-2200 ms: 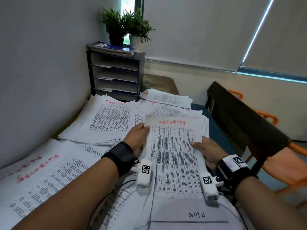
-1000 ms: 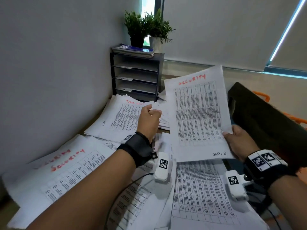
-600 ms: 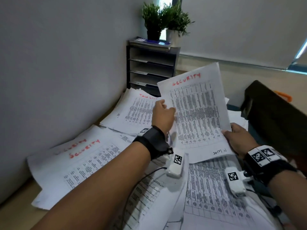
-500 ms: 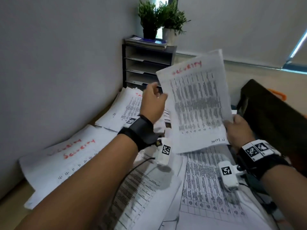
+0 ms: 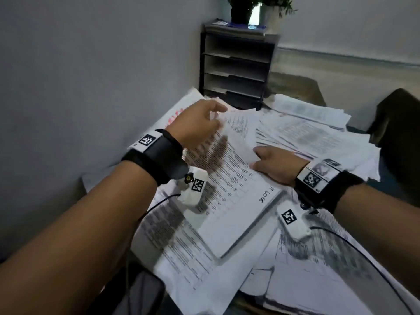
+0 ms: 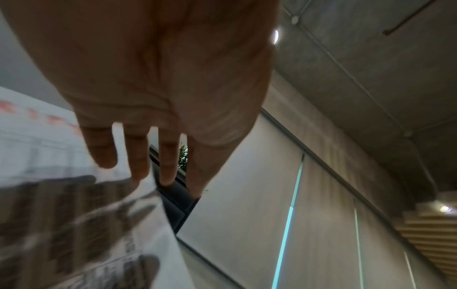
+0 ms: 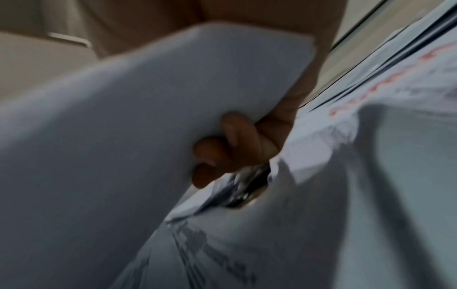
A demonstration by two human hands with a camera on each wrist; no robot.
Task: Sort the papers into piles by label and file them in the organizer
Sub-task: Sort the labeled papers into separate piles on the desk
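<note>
A white printed paper set [image 5: 231, 185] with "IT LOGS" handwritten at its near corner lies slanted across the spread piles [image 5: 318, 133]. My right hand [image 5: 275, 164] grips its right edge; in the right wrist view its fingers [image 7: 222, 148] curl under the paper set [image 7: 123, 117]. My left hand [image 5: 200, 126] hovers over the set's far end with straight, spread fingers [image 6: 138, 156] and holds nothing. A sheet with red lettering [image 6: 37, 117] lies under that hand. The dark shelf organizer [image 5: 236, 64] stands against the wall behind the piles.
Two potted plants [image 5: 261, 5] and a booklet sit on top of the organizer. A grey wall [image 5: 91, 76] runs close along the left. A dark chair back [image 5: 397, 133] stands at the right. More printed sheets [image 5: 318, 280] cover the near side of the table.
The paper set was held up in front of me; now it has come down and leftward onto the piles. My left hand opened and moved above its far end.
</note>
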